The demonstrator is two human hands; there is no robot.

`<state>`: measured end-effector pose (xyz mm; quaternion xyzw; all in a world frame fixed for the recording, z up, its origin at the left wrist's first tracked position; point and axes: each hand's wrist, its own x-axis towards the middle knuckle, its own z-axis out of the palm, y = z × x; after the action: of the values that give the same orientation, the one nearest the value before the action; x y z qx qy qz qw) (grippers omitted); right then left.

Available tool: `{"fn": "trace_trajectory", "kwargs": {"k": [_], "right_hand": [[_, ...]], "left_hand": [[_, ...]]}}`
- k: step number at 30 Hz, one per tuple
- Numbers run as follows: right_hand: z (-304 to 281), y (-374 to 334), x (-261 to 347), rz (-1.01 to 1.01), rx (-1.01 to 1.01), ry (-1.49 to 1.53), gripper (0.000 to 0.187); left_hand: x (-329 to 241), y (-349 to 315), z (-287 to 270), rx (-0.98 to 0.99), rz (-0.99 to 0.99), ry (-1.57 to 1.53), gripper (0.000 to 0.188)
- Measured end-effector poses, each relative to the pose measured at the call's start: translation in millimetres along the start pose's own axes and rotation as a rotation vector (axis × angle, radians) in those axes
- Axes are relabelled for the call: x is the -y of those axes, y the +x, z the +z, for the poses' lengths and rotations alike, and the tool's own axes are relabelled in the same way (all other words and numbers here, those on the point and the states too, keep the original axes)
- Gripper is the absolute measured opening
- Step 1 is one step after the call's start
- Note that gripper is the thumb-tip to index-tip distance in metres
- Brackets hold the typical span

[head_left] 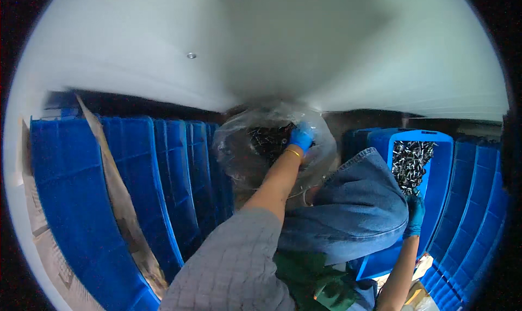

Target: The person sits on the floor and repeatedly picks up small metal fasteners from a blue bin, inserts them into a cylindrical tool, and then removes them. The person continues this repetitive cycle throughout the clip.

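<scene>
My left hand (302, 136), in a blue glove, reaches into a clear plastic bag (234, 158). Dark, shiny small metal parts (267, 142) lie inside, just left of the hand. Its fingers are smeared and partly behind the plastic, so their grip does not show. On the right, my right hand (415, 216), also gloved, is in a blue bin (439, 169), at the near end of a heap of similar black and silver parts (411, 163). The fingertips there blend into the heap, and whether they hold any parts is unclear.
Tall blue bins (65, 175) stand in a row on the left, with a brown cardboard sheet (119, 196) between them. More blue bins (473, 186) line the right. A pale wall (136, 39) rises ahead. My denim-covered leg (348, 207) lies between bag and bin.
</scene>
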<state>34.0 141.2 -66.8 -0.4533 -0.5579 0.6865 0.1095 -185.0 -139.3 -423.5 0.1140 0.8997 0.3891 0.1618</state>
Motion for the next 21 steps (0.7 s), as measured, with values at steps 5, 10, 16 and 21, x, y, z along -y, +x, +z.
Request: {"fn": "trace_trajectory", "kwargs": {"k": [5,10,16,21], "right_hand": [[7.3,-37.4,33.4,0.094,-0.041,0.179,0.028],[17.2,-72.3,57.7,0.09,0.048,0.204,0.032],[-3.3,-120.2,76.0,-0.167,0.216,-0.061,0.045],[-32.2,-160.0,76.1,-0.325,0.314,0.123,0.048]], "left_hand": [[-57.3,-5.5,-44.7,0.163,0.312,0.41,0.023],[-136.3,-59.9,-160.7,0.327,0.498,0.391,0.022],[-122.0,-115.5,-246.8,0.23,0.162,0.093,0.024],[-227.9,-149.9,-289.0,-0.213,0.279,-0.095,0.023]]}}
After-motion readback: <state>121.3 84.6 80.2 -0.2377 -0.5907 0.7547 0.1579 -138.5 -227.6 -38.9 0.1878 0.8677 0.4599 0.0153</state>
